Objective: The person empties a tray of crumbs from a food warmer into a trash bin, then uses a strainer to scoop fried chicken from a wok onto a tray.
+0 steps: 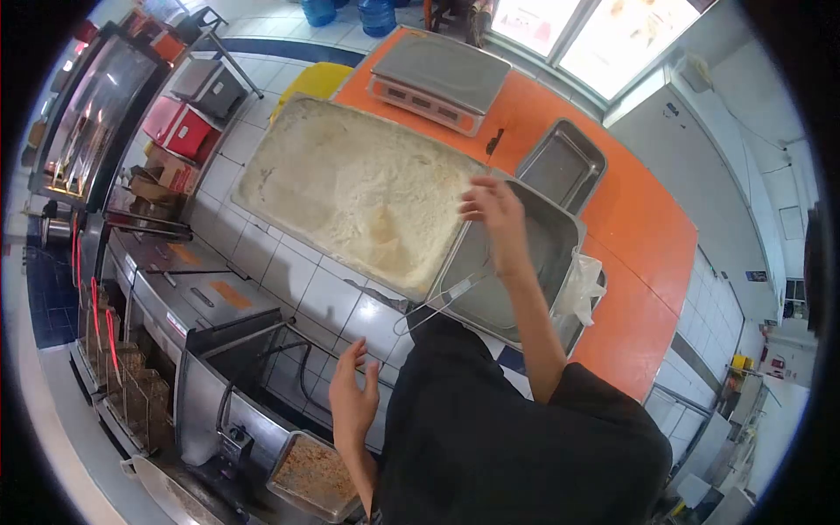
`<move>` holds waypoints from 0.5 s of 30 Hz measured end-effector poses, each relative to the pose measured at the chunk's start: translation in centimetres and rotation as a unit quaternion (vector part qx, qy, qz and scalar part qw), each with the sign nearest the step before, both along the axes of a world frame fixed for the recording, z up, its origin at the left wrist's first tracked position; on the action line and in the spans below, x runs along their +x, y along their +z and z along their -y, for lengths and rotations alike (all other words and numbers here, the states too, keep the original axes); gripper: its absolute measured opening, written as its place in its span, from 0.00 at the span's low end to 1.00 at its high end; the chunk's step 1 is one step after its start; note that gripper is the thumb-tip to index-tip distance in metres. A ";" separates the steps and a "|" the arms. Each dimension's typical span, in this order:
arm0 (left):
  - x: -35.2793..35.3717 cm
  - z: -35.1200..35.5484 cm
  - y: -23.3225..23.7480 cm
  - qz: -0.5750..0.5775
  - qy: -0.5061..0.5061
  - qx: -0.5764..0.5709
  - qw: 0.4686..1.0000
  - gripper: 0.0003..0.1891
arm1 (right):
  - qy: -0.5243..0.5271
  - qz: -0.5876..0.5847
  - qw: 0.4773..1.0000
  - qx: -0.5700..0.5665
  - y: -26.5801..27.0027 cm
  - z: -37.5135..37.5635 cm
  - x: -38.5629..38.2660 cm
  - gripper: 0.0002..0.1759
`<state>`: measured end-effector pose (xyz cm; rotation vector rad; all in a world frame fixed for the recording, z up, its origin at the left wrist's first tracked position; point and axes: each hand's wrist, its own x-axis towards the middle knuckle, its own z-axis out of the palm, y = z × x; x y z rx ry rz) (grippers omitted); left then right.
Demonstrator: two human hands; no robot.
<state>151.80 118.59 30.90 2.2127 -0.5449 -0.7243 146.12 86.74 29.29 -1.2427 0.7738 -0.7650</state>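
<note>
My right hand [496, 213] hovers over the edge between the flour tray and a deep steel pan [542, 249], its fingers apart and holding nothing. The wide, shallow metal tray [293, 144] has pale flour [376, 197] spread over its right part, with a small heap near the front. Across the pan's near-left corner lies a wire-looped utensil [455, 290]; its far end is hard to make out. My left hand [354, 398] is held in the air near the fryer side, thumb apart from the fingers, with nothing in it.
On the orange table [626, 227] stand a digital scale [437, 74], a smaller steel pan [564, 162] and a clear plastic bag [577, 289]. Fryer equipment [236, 341] with wire baskets [136, 394] lines the left. A crumb-filled tray [315, 472] sits below my left hand.
</note>
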 end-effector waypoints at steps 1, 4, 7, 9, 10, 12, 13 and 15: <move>-0.1 0.6 -0.3 0.000 -0.012 0.004 1.000 0.20 | -0.028 -0.013 1.000 -0.004 0.0 1.1 -1.7 0.14; -0.3 1.8 -0.4 -0.003 -0.026 0.015 1.000 0.20 | -0.084 -0.067 0.993 -0.047 1.2 4.1 -6.7 0.13; -0.8 1.5 -1.3 0.005 -0.008 0.043 0.999 0.20 | -0.152 -0.078 0.979 -0.107 1.6 7.0 -12.7 0.13; -1.4 1.0 -1.5 0.022 -0.031 0.039 0.999 0.19 | -0.186 -0.087 0.971 -0.119 1.9 8.0 -16.5 0.12; -1.8 0.7 -1.9 0.025 -0.029 0.039 0.998 0.19 | -0.228 -0.098 0.960 -0.127 1.0 8.5 -18.4 0.12; -2.7 -0.3 -2.7 0.030 -0.025 0.023 0.999 0.18 | -0.266 -0.107 0.949 -0.131 -2.6 9.7 -23.2 0.12; -3.7 -0.8 -3.0 0.032 -0.021 0.022 0.999 0.18 | -0.343 -0.148 0.914 -0.158 -6.2 10.7 -25.9 0.14; -5.8 -1.9 -3.6 0.053 0.008 0.018 0.998 0.18 | -0.441 -0.316 0.819 -0.186 -13.4 11.9 -31.1 0.20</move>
